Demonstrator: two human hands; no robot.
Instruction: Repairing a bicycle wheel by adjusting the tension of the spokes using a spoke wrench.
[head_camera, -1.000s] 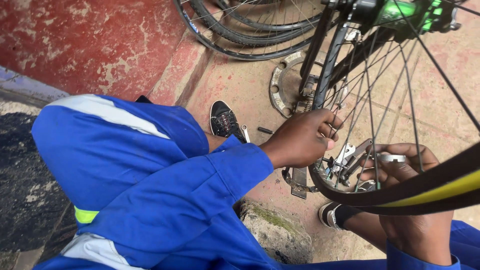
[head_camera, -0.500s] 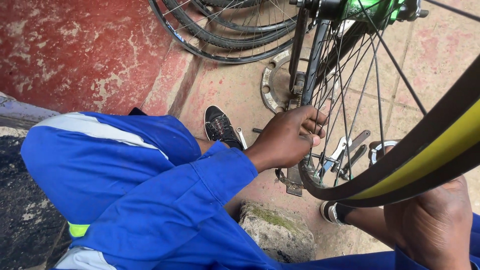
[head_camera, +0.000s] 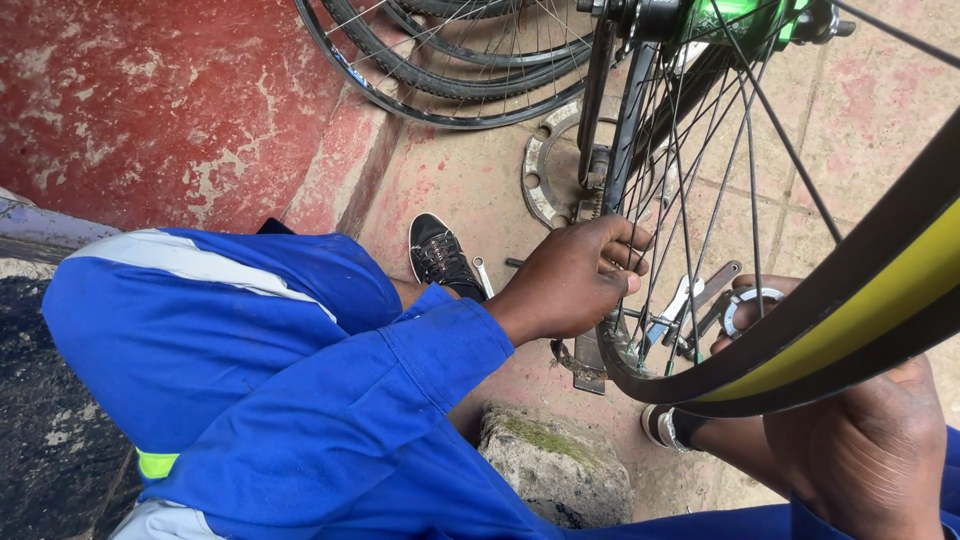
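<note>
A bicycle wheel (head_camera: 700, 200) with a black and yellow tyre (head_camera: 850, 320) and a green hub (head_camera: 740, 15) stands upright in front of me. My left hand (head_camera: 570, 285), in a blue sleeve, is curled around the lower rim and the spokes. My right hand (head_camera: 860, 450) reaches under the tyre from the lower right. Its fingertips show through the spokes, pinching a small round metal tool (head_camera: 745, 300).
Spare rims and tyres (head_camera: 450, 70) lean at the top. A chainring (head_camera: 540, 175) and loose wrenches (head_camera: 700, 300) lie on the paved ground. A mossy stone block (head_camera: 560, 465) sits below my left arm. My black shoes (head_camera: 440, 255) rest beside the tools.
The tyre now rises steeply across the right side, covering more of my right hand. My left hand keeps its grip at the rim.
</note>
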